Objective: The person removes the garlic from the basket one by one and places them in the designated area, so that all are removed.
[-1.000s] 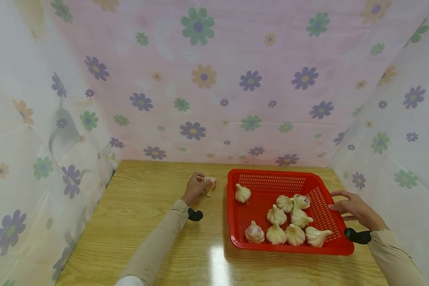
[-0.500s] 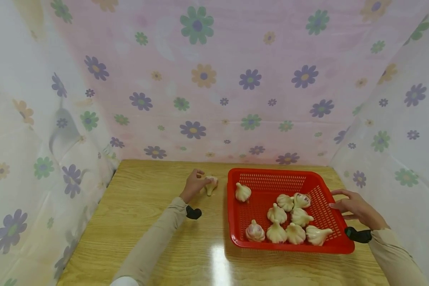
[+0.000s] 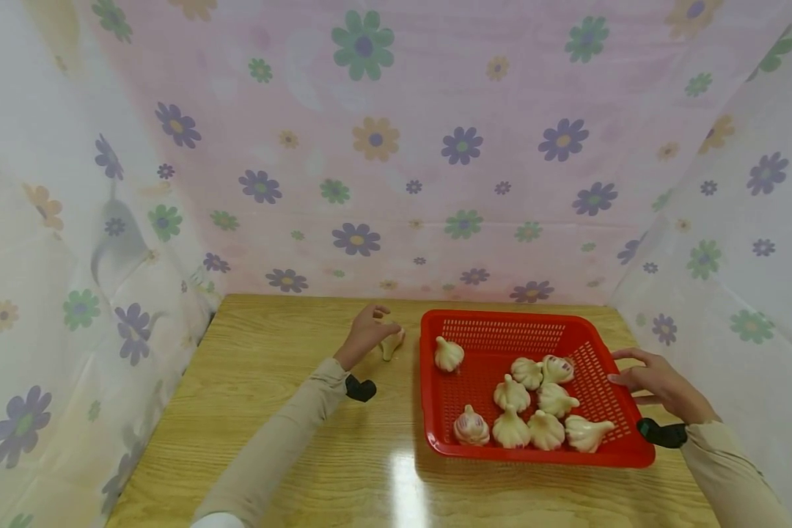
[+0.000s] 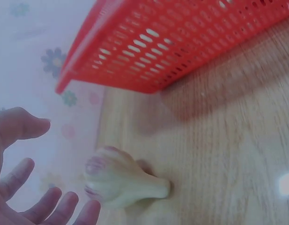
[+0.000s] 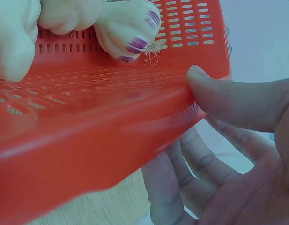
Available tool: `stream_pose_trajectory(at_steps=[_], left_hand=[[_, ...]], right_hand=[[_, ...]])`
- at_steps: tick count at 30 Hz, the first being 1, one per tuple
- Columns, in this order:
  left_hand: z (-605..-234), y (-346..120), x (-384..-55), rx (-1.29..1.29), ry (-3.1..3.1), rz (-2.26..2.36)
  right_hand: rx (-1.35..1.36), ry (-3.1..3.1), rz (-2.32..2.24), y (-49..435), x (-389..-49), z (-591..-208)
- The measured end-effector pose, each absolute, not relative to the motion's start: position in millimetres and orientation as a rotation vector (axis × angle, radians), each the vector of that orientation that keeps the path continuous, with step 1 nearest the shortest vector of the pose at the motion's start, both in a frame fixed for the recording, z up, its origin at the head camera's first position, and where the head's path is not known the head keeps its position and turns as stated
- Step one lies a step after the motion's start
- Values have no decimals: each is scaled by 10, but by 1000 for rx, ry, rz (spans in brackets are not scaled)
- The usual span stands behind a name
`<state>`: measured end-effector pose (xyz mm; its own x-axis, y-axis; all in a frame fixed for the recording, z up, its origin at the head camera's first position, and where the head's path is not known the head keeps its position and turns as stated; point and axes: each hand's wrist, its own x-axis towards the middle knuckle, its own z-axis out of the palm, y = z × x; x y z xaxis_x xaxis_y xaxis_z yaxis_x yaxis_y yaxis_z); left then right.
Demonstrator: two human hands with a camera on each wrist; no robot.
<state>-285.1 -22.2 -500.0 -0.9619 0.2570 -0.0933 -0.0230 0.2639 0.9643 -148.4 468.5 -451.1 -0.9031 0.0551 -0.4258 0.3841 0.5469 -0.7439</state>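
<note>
One garlic bulb (image 3: pixel 391 346) lies on the wooden table, left of the red plastic basket (image 3: pixel 534 456). My left hand (image 3: pixel 363 337) hovers beside and partly over this bulb, hiding some of it in the head view. In the left wrist view the thumb and fingers are spread apart, the fingertips close to the bulb's root end, its stem pointing away. My right hand (image 3: pixel 663 389) grips the basket's right rim, thumb on top and fingers underneath, as the right wrist view shows. Several garlic bulbs (image 3: pixel 511 396) sit in the basket, mostly toward its near right part.
A single bulb (image 3: pixel 448 355) sits apart in the basket's far left corner. Flower-printed sheeting (image 3: pixel 396 183) rises behind the wooden table (image 3: pixel 270 345) and along both sides. Light reflects off the tabletop in front of the basket.
My left hand's fingers were on the loose garlic bulb a second ago; they have since let go, lifted and spread. The right hand stays on the basket rim.
</note>
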Motion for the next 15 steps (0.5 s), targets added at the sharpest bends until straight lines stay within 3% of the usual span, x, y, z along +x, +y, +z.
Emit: stream_pose_trajectory(at_steps=[15], left_hand=[[-4570,-17,-2796,492,2424,1496]], right_hand=[[373,2430,-1292,4695,-1496,-4520]])
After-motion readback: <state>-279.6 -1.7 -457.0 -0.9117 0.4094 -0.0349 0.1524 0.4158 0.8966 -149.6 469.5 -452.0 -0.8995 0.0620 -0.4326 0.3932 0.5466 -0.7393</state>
